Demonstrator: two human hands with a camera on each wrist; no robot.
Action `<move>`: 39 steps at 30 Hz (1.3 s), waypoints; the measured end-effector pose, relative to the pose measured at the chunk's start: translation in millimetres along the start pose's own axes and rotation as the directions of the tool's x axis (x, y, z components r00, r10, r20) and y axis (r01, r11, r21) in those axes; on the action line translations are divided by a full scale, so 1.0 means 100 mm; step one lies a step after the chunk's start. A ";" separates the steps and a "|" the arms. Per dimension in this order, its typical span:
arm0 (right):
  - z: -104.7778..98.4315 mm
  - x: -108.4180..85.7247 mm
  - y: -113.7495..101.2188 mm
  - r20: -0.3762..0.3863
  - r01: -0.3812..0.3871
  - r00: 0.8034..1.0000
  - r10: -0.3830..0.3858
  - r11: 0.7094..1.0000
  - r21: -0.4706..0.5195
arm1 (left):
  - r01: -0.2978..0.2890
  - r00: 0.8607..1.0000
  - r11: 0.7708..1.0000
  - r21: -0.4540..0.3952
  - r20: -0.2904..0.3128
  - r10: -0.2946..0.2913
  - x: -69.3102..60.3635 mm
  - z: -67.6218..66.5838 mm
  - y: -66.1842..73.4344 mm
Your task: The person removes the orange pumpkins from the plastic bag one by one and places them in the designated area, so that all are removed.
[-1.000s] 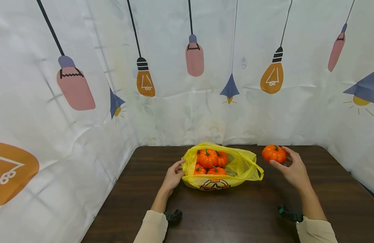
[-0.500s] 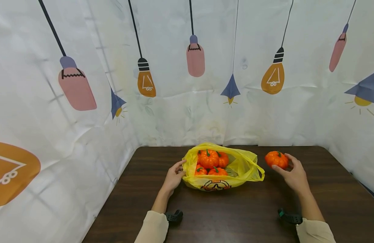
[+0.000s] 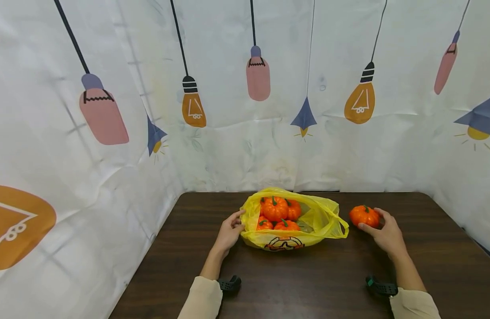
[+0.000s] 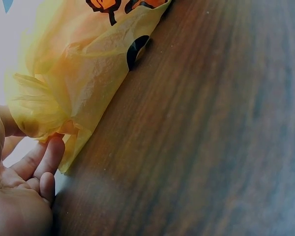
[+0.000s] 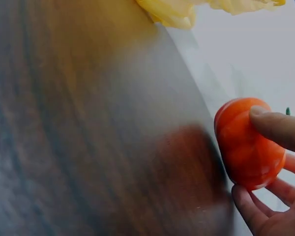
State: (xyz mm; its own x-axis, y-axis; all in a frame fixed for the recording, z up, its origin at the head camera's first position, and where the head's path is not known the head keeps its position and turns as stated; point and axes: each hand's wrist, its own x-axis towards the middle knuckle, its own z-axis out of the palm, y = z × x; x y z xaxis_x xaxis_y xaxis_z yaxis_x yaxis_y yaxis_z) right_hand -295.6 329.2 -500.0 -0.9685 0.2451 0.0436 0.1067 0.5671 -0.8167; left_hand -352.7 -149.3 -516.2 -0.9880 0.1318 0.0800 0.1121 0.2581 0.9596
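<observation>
A yellow plastic bag point(image 3: 284, 241) lies on its side with its mouth open, several small orange pumpkins point(image 3: 275, 209) inside. The left hand point(image 3: 228, 232) pinches the bag's left end; in the left wrist view its fingers point(image 4: 50, 155) meet the crumpled yellow plastic point(image 4: 73, 93). To the right of the bag, the right hand point(image 3: 389, 233) holds one orange pumpkin point(image 3: 363, 216) by its right side, at the table surface. The right wrist view shows the thumb on one side of that pumpkin point(image 5: 246, 147) and fingers point(image 5: 250, 209) on the other.
The dark wooden table point(image 3: 308, 283) extends in front of the bag and on both sides. Behind it and at the left hangs a pale curtain point(image 3: 229, 155) printed with lamps. Dark bands point(image 3: 230, 284) circle both wrists.
The right hand has lowered its pumpkin from above the table down to the surface, slightly to the right. The left hand keeps its place at the bag.
</observation>
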 end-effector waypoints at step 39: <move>-0.01 0.22 0.12 0.103 0.001 0.995 -0.011 0.996 0.091 | 0.015 1.000 1.000 0.027 0.003 -0.015 -0.02 0.01 0.01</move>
State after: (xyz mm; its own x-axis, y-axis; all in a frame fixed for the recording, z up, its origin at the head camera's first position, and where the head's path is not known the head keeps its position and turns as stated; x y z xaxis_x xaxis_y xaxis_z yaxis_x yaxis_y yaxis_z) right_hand -315.5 341.9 -508.5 -0.9876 0.1569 -0.0072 0.0847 0.4932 -0.8658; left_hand -350.7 -148.3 -515.2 -0.9893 0.1311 0.0646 0.1001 0.2855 0.9531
